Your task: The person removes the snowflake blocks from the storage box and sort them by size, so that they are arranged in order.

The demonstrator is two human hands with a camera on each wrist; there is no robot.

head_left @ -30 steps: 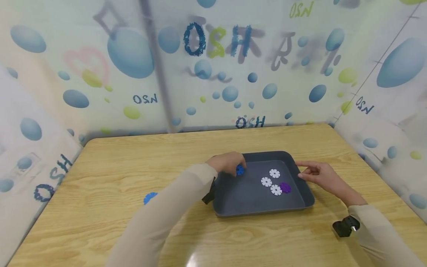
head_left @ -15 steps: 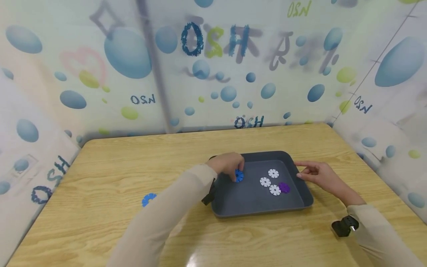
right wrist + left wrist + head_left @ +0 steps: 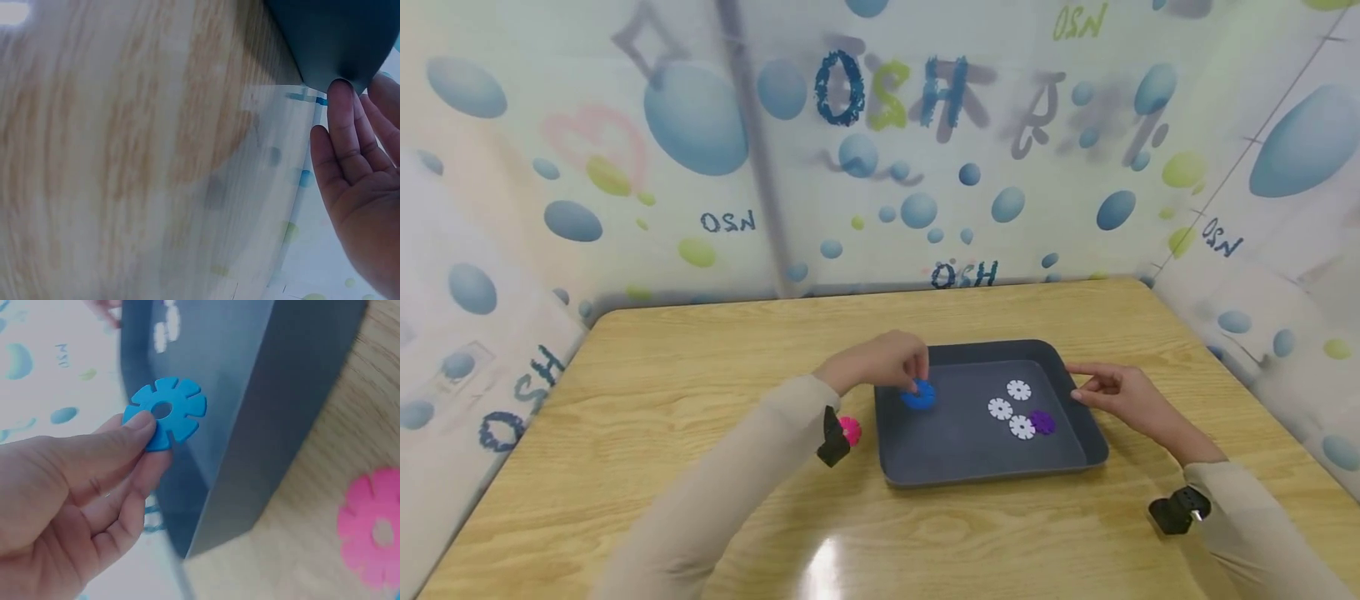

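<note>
In the head view, my left hand [image 3: 887,360] is over the left part of a dark grey tray [image 3: 955,450]. Thumb and fingers pinch a blue notched disc [image 3: 169,409], a flower-shaped piece with a round hole in its centre. My right hand [image 3: 1116,396] is at the tray's right side, its extended fingertips touching the rim and outer wall. Inside the tray lie three white notched discs [image 3: 1000,408] and a purple one [image 3: 1042,422], which touches the lowest white disc.
A pink notched disc [image 3: 850,431] lies on the wooden table [image 3: 760,358], left of the tray and beside my left wrist's black camera [image 3: 832,442]. A printed wall [image 3: 880,192] rises behind the table.
My left hand has shifted left inside the tray with the blue disc. The pink disc has come into view, and my sleeve now covers the blue disc on the table. My right hand stays still.
</note>
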